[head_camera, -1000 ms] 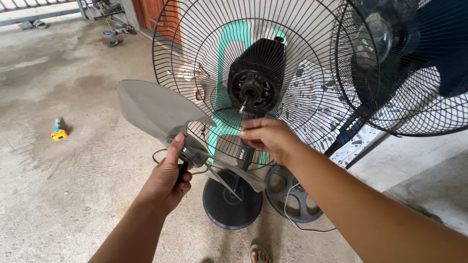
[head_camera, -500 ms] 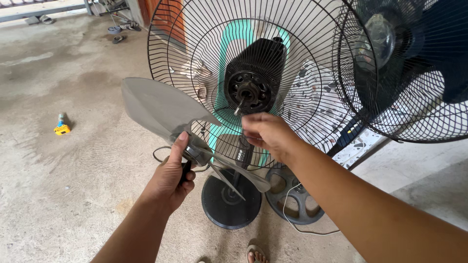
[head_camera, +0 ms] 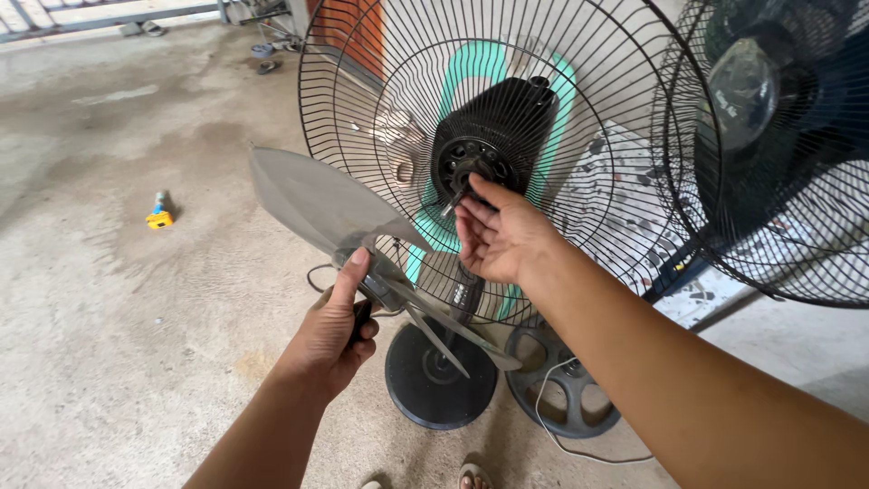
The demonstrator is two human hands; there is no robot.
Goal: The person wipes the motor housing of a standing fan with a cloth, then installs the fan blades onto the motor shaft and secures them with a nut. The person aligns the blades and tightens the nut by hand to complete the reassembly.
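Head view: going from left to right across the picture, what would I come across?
Small yellow object on the floor → left hand holding the grey fan blade → right hand at the black motor → second fan's dark cage.

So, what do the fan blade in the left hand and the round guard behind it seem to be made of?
The fan blade looks like translucent grey plastic with a smooth, slightly glossy finish: the floor shows faintly through it. The rear guard seems to be thin metal wire with a dark coating, judging by its fine, evenly bent spokes and rings; painted or plastic-coated, I cannot tell.
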